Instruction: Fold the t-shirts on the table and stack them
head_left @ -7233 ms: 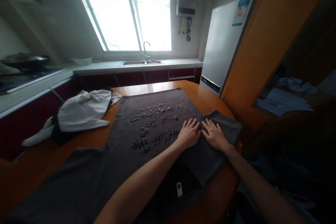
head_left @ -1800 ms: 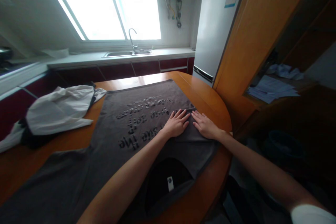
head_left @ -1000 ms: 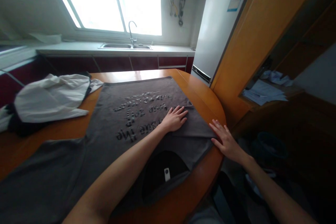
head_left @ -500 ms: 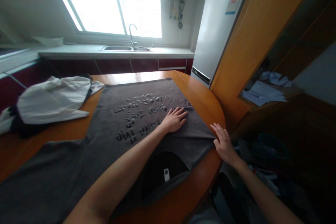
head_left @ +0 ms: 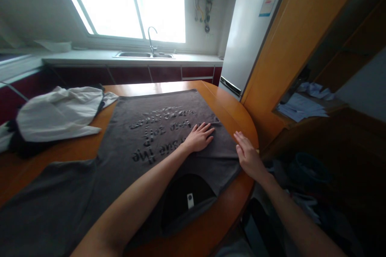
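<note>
A dark grey sweatshirt (head_left: 114,136) with raised dark lettering lies spread on the wooden table, its neck opening (head_left: 183,192) and small white label toward me. One sleeve reaches out to the lower left. My left hand (head_left: 199,137) rests flat on the cloth right of the lettering, fingers spread. At the garment's right edge is my right hand (head_left: 249,154), fingers stretched out and nothing gripped. Its fingertips are at or just above the cloth; contact is unclear. A shallow crease runs across the fabric between the hands.
White and dark clothes (head_left: 60,114) are heaped on the table's left part. The rounded table edge (head_left: 253,124) curves past my right hand. Behind stand a counter with a sink (head_left: 135,54) and a fridge (head_left: 250,28). Papers (head_left: 301,106) lie on a shelf at right.
My right hand has moved left, and the sweatshirt's right edge has shifted inward, with the pulled crease there relaxed. My left hand stays in place on the cloth.
</note>
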{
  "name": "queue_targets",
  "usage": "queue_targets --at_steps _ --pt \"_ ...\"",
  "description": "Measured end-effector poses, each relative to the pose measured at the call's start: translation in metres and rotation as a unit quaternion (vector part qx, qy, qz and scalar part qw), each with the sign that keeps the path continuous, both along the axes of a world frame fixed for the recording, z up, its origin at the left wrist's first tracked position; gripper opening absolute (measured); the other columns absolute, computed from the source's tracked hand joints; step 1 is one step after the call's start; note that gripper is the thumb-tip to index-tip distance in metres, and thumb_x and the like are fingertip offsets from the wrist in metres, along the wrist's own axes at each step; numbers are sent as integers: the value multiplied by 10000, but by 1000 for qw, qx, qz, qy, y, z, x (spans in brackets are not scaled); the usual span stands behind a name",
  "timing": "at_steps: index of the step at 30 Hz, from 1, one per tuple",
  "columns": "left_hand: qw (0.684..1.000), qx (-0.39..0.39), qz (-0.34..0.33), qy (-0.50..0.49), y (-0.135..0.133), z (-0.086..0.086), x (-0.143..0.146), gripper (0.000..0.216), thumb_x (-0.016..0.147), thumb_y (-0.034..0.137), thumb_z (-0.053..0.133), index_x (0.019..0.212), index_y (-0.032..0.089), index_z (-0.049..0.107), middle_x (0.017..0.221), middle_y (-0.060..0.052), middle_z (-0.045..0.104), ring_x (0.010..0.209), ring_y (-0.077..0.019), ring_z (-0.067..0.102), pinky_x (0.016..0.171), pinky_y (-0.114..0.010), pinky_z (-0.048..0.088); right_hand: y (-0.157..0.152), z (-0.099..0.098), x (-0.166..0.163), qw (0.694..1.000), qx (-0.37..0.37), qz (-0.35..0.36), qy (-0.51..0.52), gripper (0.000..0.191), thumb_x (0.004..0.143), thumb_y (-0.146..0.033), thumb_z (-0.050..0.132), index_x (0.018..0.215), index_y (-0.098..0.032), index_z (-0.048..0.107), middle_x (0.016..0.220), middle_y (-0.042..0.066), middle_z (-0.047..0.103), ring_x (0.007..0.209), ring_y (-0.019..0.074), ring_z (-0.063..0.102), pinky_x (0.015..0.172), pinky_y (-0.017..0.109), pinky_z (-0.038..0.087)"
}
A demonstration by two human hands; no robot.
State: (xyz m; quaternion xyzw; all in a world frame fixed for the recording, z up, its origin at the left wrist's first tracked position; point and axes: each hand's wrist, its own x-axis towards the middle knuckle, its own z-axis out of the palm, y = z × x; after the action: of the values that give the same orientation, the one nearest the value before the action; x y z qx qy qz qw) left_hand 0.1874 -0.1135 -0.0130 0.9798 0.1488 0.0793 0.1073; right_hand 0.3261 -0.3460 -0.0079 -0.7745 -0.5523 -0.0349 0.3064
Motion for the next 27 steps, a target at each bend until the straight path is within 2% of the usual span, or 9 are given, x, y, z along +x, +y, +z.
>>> queue_targets --at_steps 3,6,11,15,18,22,25,27 --pt "1000 4 7 -4 0 -1 -1 538 1043 507 332 1542 329 425 1666 -29 291 1558 -279 190 1241 -588 152 16 -2 -18 994 -83 30 -59 589 1034 -339 306 1602 -184 334 1659 86 296 1547 251 233 1260 520 215" --pt "1000 1 29 -9 0 -1 -1 580 1032 524 344 1559 285 395 1669 -61 277 1557 -281 194 1237 -607 137 17 -11 -22 985 -147 22 -92 634 1040 -451 334 1599 -153 332 1667 113 250 1552 268 210 1256 530 200" --pt "998 -13 66 -11 3 0 -1 651 1013 539 358 1581 222 349 1673 -91 252 1561 -285 178 1244 -593 138 10 -22 -15 980 -167 23 -104 690 1039 -547 301 1610 -159 302 1676 122 208 1560 266 176 1253 537 188" --pt "996 -18 91 -13 7 0 -2 606 1027 448 319 1580 203 347 1671 -91 258 1560 -267 183 1247 -566 166 15 -15 -9 982 -172 26 -71 739 1032 -595 269 1619 -145 267 1669 146 228 1557 280 183 1246 561 188" --pt "996 -11 85 -3 7 0 -2 602 1017 435 339 1570 199 367 1670 -101 253 1558 -277 193 1244 -575 159 39 0 0 988 -145 23 -51 735 1038 -575 246 1629 -139 227 1672 153 218 1559 281 175 1244 563 188" --pt "997 -4 82 3 7 -1 -2 618 1010 446 353 1568 182 370 1673 -106 240 1558 -289 188 1241 -589 160 93 16 19 987 -139 55 -65 675 1045 -480 261 1626 -138 238 1688 134 165 1567 271 133 1255 553 134" --pt "997 -1 82 3 8 -2 -3 623 1013 459 348 1569 179 369 1674 -99 245 1559 -286 184 1245 -584 159 123 10 34 975 -189 82 -81 670 1041 -465 283 1614 -120 263 1688 139 162 1568 276 127 1250 577 105" --pt "997 -2 83 -1 9 -3 -3 623 1015 479 346 1569 195 372 1673 -88 254 1559 -286 183 1247 -578 164 131 1 43 970 -211 87 -77 662 1044 -489 268 1607 -141 290 1681 130 206 1564 280 153 1241 599 117"
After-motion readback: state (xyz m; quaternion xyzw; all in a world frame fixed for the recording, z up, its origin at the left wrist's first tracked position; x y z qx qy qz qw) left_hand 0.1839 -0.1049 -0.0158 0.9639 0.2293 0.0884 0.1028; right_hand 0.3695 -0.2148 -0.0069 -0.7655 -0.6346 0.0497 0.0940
